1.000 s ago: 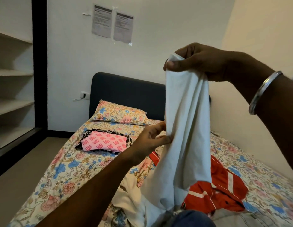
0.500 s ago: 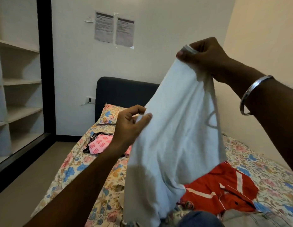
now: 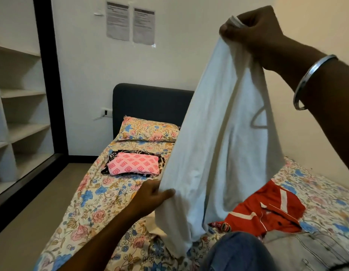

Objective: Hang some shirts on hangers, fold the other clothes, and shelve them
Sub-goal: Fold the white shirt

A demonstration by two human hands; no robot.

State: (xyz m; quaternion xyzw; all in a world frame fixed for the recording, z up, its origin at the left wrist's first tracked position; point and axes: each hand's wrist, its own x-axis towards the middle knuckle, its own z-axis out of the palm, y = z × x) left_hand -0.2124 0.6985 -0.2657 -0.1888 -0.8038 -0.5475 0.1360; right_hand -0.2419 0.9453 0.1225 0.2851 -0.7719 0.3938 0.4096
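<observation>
Right hand (image 3: 253,30) high, fist clamped on top edge of white cotton garment (image 3: 214,137). Left hand (image 3: 152,196) low, pinching its lower left edge. Garment hangs spread over floral-sheet bed (image 3: 95,202); red shirt (image 3: 267,212) behind, folded pink patterned cloth (image 3: 133,164) near pillow (image 3: 148,130).

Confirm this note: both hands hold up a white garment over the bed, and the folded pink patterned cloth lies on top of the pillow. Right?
Not quite. The head view shows the folded pink cloth lying on the floral bedsheet in front of the pillow, not on it. The left hand and right hand do hold up the white garment.
</observation>
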